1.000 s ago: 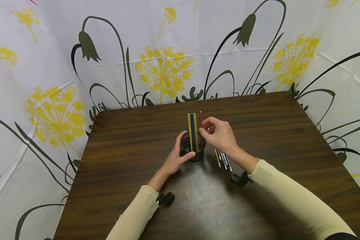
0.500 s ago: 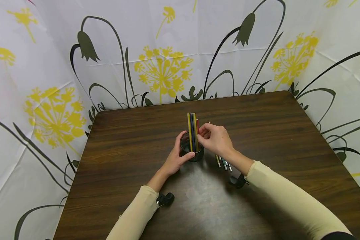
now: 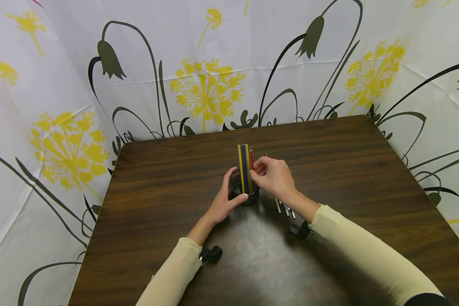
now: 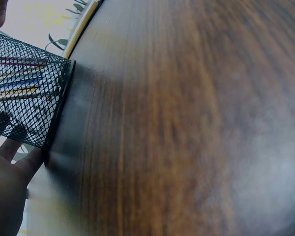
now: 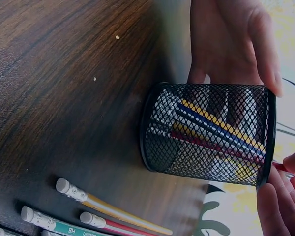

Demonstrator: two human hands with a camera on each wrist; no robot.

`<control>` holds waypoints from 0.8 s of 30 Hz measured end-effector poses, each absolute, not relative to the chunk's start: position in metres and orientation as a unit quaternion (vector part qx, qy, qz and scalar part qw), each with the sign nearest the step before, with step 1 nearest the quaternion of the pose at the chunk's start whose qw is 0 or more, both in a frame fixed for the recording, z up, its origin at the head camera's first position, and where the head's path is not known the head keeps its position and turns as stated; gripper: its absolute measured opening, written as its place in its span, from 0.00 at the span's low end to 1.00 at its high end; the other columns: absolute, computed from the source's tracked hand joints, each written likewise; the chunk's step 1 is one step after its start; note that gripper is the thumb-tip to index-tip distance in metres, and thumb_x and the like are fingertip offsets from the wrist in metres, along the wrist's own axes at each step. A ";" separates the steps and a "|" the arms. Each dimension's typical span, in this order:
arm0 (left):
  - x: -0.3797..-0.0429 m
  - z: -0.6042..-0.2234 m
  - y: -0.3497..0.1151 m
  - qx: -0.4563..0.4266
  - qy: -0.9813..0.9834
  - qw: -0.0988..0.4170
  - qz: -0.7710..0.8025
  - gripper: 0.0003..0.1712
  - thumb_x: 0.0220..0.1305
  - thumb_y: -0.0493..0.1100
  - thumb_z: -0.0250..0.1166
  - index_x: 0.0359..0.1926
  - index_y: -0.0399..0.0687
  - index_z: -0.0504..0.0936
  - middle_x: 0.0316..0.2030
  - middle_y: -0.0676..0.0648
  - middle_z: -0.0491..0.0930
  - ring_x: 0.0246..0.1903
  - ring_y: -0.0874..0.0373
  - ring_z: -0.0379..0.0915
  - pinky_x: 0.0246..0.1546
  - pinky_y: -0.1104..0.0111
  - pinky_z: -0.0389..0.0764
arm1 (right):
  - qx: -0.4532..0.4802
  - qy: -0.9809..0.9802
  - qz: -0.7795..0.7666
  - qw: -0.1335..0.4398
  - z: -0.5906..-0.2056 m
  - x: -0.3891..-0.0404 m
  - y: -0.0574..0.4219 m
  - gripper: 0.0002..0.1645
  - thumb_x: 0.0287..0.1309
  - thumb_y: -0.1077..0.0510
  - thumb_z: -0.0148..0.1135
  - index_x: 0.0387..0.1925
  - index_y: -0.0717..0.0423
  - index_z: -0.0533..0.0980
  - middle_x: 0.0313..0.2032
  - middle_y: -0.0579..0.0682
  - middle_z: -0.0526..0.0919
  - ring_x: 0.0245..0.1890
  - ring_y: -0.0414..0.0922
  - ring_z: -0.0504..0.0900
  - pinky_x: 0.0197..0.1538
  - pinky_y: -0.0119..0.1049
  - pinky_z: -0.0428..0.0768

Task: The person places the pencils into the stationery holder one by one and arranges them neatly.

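Observation:
A black mesh pencil cup [image 3: 235,187] stands on the table, and my left hand [image 3: 221,205] grips its left side with the thumb at the rim. Several yellow and dark blue pencils [image 3: 243,168] stand upright inside, leaning together. At the right of the rim, my right hand [image 3: 276,176] pinches a red pencil [image 3: 251,156] near its upper part. Through the mesh in the right wrist view, the red pencil's lower length shows inside the cup [image 5: 211,132]. In the left wrist view, the cup [image 4: 24,83] is cut off by the edge.
Several loose pencils lie on the table right of the cup, partly under my right hand; a yellow pencil [image 5: 118,210], a teal pencil [image 5: 71,228] and a red-and-white pencil [image 5: 120,225] show eraser ends. A flower-patterned curtain [image 3: 145,97] hangs behind the wooden table [image 3: 157,178].
My right hand has shifted left and slightly down, bringing the red pencil lower and closer to the other pencils in the cup. My left hand has stayed on the cup.

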State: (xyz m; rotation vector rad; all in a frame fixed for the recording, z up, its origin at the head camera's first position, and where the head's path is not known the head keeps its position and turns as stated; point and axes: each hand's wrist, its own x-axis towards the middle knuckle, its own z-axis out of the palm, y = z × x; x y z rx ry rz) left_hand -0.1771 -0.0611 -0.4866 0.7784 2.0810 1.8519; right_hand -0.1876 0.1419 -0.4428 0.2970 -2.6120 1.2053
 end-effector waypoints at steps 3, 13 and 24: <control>-0.177 -0.486 -0.061 0.267 0.714 0.124 0.635 0.46 0.65 0.31 0.60 0.76 0.48 0.43 0.69 0.34 0.59 0.67 0.39 0.57 0.66 0.41 0.52 | 0.091 -0.896 0.415 0.127 -0.443 -0.190 0.141 0.06 0.53 0.57 0.70 0.30 0.54 0.80 0.25 0.44 0.84 0.23 0.36 0.81 0.28 0.35 0.80; -0.177 -0.487 -0.061 0.270 0.715 0.126 0.633 0.46 0.66 0.34 0.60 0.76 0.48 0.43 0.69 0.34 0.59 0.67 0.40 0.57 0.66 0.42 0.52 | 0.074 -0.899 0.416 0.118 -0.443 -0.197 0.140 0.05 0.53 0.58 0.70 0.30 0.54 0.81 0.25 0.44 0.83 0.23 0.37 0.80 0.28 0.36 0.78; -0.177 -0.486 -0.061 0.266 0.719 0.121 0.630 0.46 0.66 0.33 0.61 0.75 0.42 0.42 0.69 0.34 0.59 0.67 0.39 0.57 0.66 0.40 0.52 | 0.065 -0.905 0.406 0.112 -0.443 -0.201 0.138 0.05 0.54 0.56 0.69 0.31 0.52 0.82 0.25 0.43 0.83 0.23 0.38 0.79 0.28 0.36 0.76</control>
